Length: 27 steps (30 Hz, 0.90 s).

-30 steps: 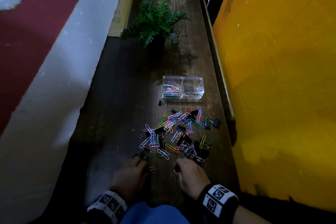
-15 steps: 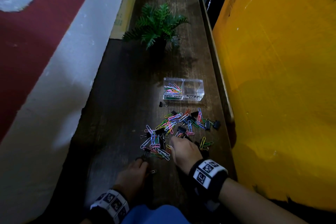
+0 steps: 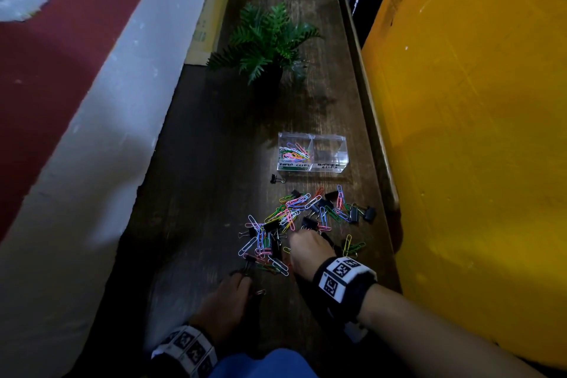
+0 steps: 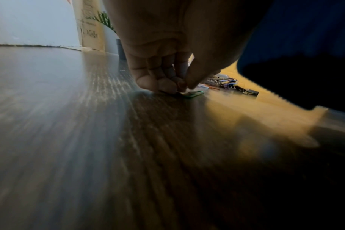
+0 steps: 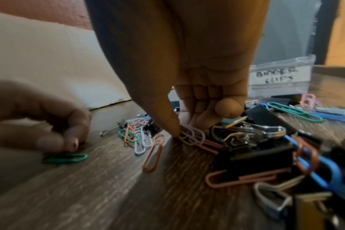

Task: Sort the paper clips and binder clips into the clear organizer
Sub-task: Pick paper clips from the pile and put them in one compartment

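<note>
Plainly light, thin and slippery on the table (image 3: 196, 193), the paper clips (image 3: 285, 218) heaped before the clear organizer (image 3: 311, 152) want fingertip pinching at a loop: right hand (image 3: 308, 250) pinches pale ones, left hand (image 3: 227, 305) presses a green paper clip (image 5: 66, 158).

Your long dark wood-grain bench (image 3: 196, 181) runs narrow between a white wall and a yellow panel. At the far end stands a green fern in a dark pot (image 3: 267, 40). Nearer you sits the clear plastic two-compartment organizer (image 3: 313, 153), coloured paper clips in its left half. Just in front of it, one small black binder clip (image 3: 277, 178) lies alone. Closer still spreads a loose heap of coloured paper clips and black binder clips (image 3: 306, 218). A single green paper clip (image 5: 66, 158) lies flat at the heap's near-left edge.
</note>
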Motion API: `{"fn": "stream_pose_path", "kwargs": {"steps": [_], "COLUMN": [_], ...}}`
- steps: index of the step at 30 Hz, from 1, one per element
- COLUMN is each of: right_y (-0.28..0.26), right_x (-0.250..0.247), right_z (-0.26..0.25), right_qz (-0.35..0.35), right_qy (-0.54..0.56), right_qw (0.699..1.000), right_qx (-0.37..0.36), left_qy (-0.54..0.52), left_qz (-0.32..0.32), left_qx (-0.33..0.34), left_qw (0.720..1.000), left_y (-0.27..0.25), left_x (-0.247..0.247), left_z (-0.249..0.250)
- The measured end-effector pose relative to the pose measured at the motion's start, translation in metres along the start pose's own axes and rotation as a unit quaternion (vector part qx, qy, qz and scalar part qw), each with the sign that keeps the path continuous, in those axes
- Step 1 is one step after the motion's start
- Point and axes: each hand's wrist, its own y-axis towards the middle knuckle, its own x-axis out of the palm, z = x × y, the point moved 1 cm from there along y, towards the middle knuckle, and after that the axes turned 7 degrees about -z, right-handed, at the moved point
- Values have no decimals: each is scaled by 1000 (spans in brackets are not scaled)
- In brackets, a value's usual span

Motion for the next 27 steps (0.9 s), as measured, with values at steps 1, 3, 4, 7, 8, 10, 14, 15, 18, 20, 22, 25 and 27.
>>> {"fn": "stream_pose_path", "kwargs": {"steps": [1, 3, 4, 7, 8, 10, 14, 15, 18, 20, 22, 25, 27], "right_y": [1, 2, 2, 2, 2, 2, 2, 3, 3, 3, 2, 3, 7], "right_x": [0, 0, -1, -3, -4, -5, -4, -3, -1, 0, 0, -5, -17], "right_z": [0, 0, 0, 0, 0, 0, 0, 0, 0, 1, 2, 7, 14], "right_qz": [2, -1, -3, -6, -7, -10, -17, -14, -7, -2, 11, 46, 77], "right_qy": [2, 9, 13, 33, 41, 59, 78, 79, 68, 59, 57, 102, 140], "right_qw": [1000, 1000, 1000, 999, 999, 998, 997, 997, 998, 998, 998, 993, 987], "right_qx": [-2, -4, -4, -6, -5, -1, 5, 3, -3, -11, -22, -25, -12], "left_qy": [-19, -46, -60, -107, -111, -108, -103, -101, -74, -47, -22, 21, 55], "left_qz": [6, 12, 16, 61, 81, 121, 202, 220, 265, 283, 282, 268, 248], "left_qx": [8, 17, 19, 21, 19, 26, 42, 47, 61, 69, 70, 70, 62], "left_qw": [1000, 999, 998, 992, 990, 986, 973, 969, 960, 956, 957, 961, 965], "left_y": [0, -2, -3, 3, 7, 17, 41, 47, 70, 91, 113, 146, 163], "left_x": [-1, -6, -10, -24, -30, -43, -87, -100, -139, -162, -180, -197, -203], "left_z": [0, 2, 3, 6, 6, 5, 13, 17, 31, 43, 54, 63, 67]}}
